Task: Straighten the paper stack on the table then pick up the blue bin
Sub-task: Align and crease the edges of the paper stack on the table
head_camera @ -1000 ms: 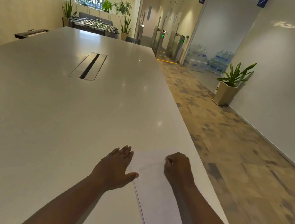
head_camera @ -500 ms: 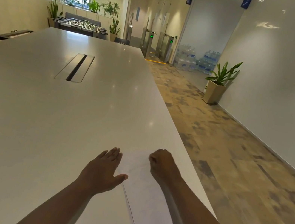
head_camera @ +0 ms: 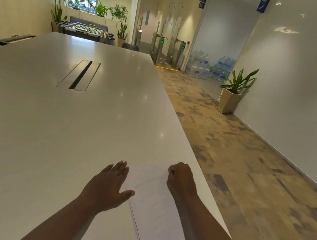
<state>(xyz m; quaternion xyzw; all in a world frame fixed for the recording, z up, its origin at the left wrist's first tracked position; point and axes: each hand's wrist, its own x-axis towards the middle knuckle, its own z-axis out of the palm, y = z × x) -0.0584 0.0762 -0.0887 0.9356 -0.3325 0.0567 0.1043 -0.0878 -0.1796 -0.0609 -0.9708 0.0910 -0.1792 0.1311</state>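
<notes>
A white paper stack (head_camera: 156, 206) lies near the right edge of the long white table (head_camera: 45, 131), running toward me. My left hand (head_camera: 109, 185) rests flat on the table with fingers together, its thumb touching the stack's left edge. My right hand (head_camera: 180, 179) is curled into a loose fist on the far right part of the stack, and the top sheet shows a slight ripple beside it. No blue bin appears in the head view.
A cable slot (head_camera: 80, 74) sits in the table's middle. A dark tray-like object (head_camera: 14, 39) lies at the far left edge. Patterned carpet floor (head_camera: 249, 178) runs along the right, with a potted plant (head_camera: 234, 93) by the wall.
Both hands stay on the paper stack almost unmoved. The head view has shifted a little and the top sheet now shows a ripple near the right hand.
</notes>
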